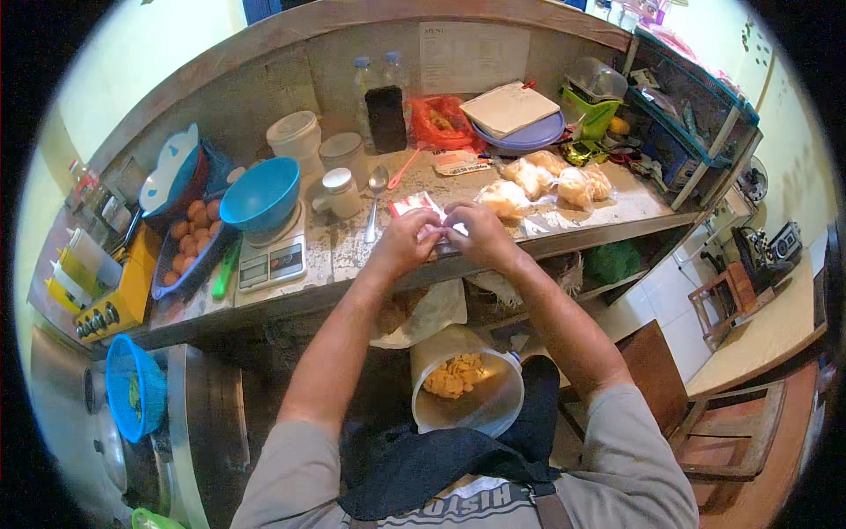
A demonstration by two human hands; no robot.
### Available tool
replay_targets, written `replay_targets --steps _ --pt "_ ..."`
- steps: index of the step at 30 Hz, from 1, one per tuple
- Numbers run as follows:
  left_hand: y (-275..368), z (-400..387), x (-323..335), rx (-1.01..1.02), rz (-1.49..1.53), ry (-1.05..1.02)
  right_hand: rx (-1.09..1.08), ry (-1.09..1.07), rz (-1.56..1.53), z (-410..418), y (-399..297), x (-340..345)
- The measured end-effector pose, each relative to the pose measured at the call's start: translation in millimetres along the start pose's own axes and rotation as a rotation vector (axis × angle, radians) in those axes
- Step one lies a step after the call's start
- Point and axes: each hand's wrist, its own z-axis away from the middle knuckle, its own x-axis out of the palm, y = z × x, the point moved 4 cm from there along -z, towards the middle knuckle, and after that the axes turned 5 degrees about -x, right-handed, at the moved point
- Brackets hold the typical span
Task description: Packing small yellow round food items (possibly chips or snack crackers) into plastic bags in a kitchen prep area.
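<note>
My left hand [408, 241] and my right hand [481, 237] meet over the front part of the wooden counter [344, 254]. Between their fingertips they pinch a small piece of thin clear or whitish plastic [459, 229]. Just behind them lies a red and white packet [415, 204]. Several tied clear bags of pale yellow chips or crackers [503, 200] rest to the right of my right hand. Below my forearms, a large translucent tub [468, 413] is tilted towards me, with yellow-orange chips [456, 375] inside.
A metal spoon [373, 205], a lidded jar [342, 192] and a blue bowl [261, 194] on a digital kitchen scale [272, 264] stand left. Beyond them is a basket of eggs [192, 248]. At the back are a black phone [386, 119], an orange-red plastic bag [444, 122] and a purple lid [522, 132].
</note>
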Motion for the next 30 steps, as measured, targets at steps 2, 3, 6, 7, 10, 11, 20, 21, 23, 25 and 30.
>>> replay_targets --steps 2,3,6,7,10,11,20,21,23,25,30 --pt "0.8 -2.5 5.6 -0.046 0.026 -0.046 0.096 -0.032 -0.025 1.6 4.9 -3.5" --pt "-1.2 -3.4 7.0 0.018 -0.058 -0.042 0.184 -0.067 -0.057 1.0 7.1 -2.1" --pt "-10.6 -2.7 11.6 0.069 -0.218 -0.08 0.098 -0.063 -0.124 2.2 1.5 -1.3" --pt "-13.1 -3.0 15.1 0.055 -0.29 -0.123 0.1 -0.062 -0.122 5.1 2.5 -2.3" --pt "-15.3 -3.1 19.7 0.041 -0.318 -0.091 0.034 0.04 -0.235 11.1 -6.2 -6.9" --pt "-16.8 -2.5 18.7 0.04 -0.32 -0.092 -0.006 0.102 -0.128 12.4 -11.8 -8.2" --pt "-12.3 -3.2 20.0 0.025 -0.385 -0.109 -0.026 0.166 0.198 16.3 -24.2 -16.5" --pt "-13.0 -3.4 18.7 0.038 -0.388 -0.092 0.049 0.236 0.076 20.1 -25.2 -20.3" --pt "-15.2 -2.6 15.5 0.048 -0.394 -0.074 0.121 0.304 -0.051 24.5 -29.9 -21.1" --pt "-12.2 -4.1 17.3 0.044 -0.408 -0.094 0.352 0.393 -0.2 33.1 -25.0 -22.3" --pt "-7.4 -2.0 15.8 0.067 -0.357 -0.055 0.124 0.302 0.094 22.6 -31.4 -22.4"
